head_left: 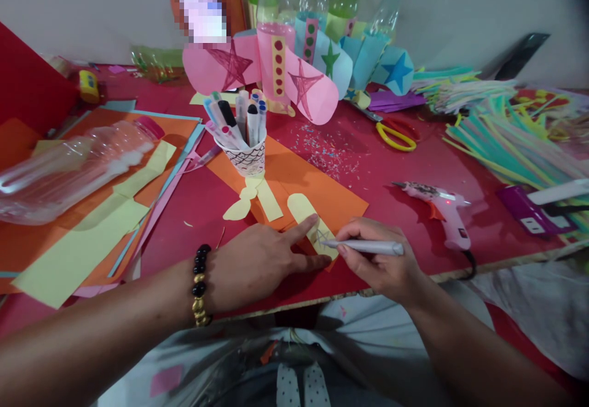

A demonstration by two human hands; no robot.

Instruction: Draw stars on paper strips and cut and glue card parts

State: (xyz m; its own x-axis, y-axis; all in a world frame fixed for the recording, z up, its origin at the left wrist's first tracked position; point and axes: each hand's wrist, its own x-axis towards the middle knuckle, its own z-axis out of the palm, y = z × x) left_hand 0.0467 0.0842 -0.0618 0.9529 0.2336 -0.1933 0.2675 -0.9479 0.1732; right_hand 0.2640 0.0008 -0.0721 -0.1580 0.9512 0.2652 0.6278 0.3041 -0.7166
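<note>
A rounded yellow paper piece [301, 207] lies on orange paper [335, 183] near the table's front edge. My left hand [262, 259] presses on it with index finger and thumb spread apart. In my right hand [381, 256] is a grey marker [375, 247], its tip touching the yellow paper beside a drawn star outline [322, 237]. Just beyond my left hand are small yellow paper cut-outs [269, 201]. Behind them stands a patterned paper cup [246, 160] full of markers.
A pink glue gun [448, 210] and a purple power strip [524, 210] lie right. Yellow-handled scissors [396, 137] lie farther back. Paper-decorated bottles [276, 57] stand at the back. A clear plastic bottle [78, 167] rests on paper sheets at left; paper strips [497, 137] pile at right.
</note>
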